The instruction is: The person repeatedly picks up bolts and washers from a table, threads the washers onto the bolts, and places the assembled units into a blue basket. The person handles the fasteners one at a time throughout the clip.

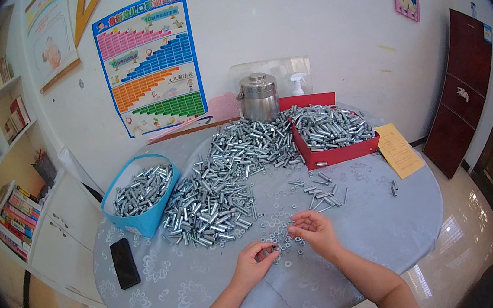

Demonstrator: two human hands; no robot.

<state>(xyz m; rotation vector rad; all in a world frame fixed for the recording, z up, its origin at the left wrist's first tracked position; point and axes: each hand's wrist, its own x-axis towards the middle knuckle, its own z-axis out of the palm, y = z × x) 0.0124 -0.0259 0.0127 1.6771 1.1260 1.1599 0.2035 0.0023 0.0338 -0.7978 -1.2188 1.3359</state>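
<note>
We see both hands low over the near edge of the round desk (389, 229), which is covered with a pale blue patterned cloth. The left hand (253, 264) has its grip narrow, fingertips pinched on a small metal piece (274, 249) that we cannot make out clearly. The right hand (315, 231) also has a narrow grip, thumb and fingers drawn together just beside the left fingertips; whether it holds anything is too small for us to tell. Between and just beyond the hands lies a scatter of small washers (276, 223) on the cloth.

Farther back a large heap of silvery bolts (224, 175) spreads across the middle of the desk. To its left stands a blue basket (145, 223) filled with more bolts, and to its right a red tray (338, 156) heaped with them. A few loose bolts (321, 194) lie near the right hand. A black phone (124, 263) lies flat near the left rim, a yellow paper sheet (398, 150) beside the tray, and a steel pot (259, 96) stands at the back by the wall.
</note>
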